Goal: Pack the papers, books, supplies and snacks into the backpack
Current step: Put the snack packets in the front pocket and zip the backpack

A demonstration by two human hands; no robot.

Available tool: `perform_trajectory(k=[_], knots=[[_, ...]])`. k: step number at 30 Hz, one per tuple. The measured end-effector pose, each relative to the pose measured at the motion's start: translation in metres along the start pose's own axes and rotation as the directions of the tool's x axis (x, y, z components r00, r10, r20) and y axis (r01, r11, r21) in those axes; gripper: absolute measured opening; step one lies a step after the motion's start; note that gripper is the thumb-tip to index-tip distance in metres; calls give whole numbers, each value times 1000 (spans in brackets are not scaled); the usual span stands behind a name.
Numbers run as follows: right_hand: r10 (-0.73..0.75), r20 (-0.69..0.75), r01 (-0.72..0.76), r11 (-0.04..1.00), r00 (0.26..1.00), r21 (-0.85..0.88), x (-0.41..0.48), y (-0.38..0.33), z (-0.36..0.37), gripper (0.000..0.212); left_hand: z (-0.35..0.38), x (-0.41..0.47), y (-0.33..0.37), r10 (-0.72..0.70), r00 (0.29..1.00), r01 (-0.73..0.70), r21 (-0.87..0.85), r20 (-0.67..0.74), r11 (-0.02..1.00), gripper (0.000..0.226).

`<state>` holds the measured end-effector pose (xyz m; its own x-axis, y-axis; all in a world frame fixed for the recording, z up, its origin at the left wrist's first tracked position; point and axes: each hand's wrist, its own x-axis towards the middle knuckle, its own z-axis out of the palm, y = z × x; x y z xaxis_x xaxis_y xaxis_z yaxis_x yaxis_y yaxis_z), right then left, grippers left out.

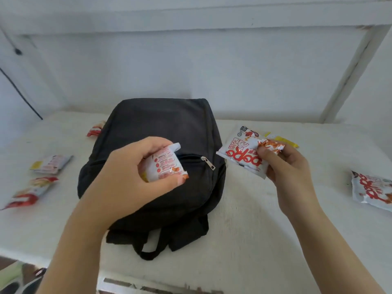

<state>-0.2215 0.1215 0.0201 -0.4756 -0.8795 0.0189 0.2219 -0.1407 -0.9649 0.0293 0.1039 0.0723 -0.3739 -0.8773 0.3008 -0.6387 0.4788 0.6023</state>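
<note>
**A:** What is seen from the head camera?

**B:** A black backpack [152, 128] is laid flat on the white table [254, 219], with its straps [148, 240] turned toward the near edge. A dark slit is seen along the front pocket, and the metal zip pull [207, 162] is found at the slit's right end.

**A:** How is the left grip placed?

**B:** The left grip [127, 170] is held over the front of the backpack, just beside that slit. A white and red snack packet [163, 164] is pinched in it, with the fingers curled over the top and the thumb pressed to the lower corner.

**A:** And the right grip?

**B:** The right grip [290, 168] is raised just to the right of the backpack, apart from it. A second packet [244, 153] with red lettering is clasped between the thumb and curled fingers, and its print is turned upside down to the camera.

**A:** What else is laid on the table?

**B:** A lone packet [371, 189] is seen near the right edge, well apart from the backpack. A yellow packet [282, 141] is partly hidden behind the right grip. On the left, a blurred packet [52, 164] and a red-edged packet [31, 192] are set near each other. A small packet [96, 129] is tucked just beside the backpack's far left side. A black cable [21, 92] is hung against the pale wall [191, 71] behind.
</note>
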Motion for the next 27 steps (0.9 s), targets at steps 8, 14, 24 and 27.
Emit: perform_trajectory(k=[8,14,24,27], knots=[[-45,164,49,999,985,-22,-3,2,58,12,0,-16,-59,-128,990,143,360,-64,922,70],[-88,194,86,996,977,17,-6,8,76,12,1,-21,-68,-100,995,83,398,24,914,70],[-178,202,174,984,963,38,-7,12,85,25,-18,24,-75,-90,990,105,147,-105,984,27],[-198,187,194,980,962,38,-9,13,89,30,-26,47,-82,-108,990,97,118,93,988,28]])
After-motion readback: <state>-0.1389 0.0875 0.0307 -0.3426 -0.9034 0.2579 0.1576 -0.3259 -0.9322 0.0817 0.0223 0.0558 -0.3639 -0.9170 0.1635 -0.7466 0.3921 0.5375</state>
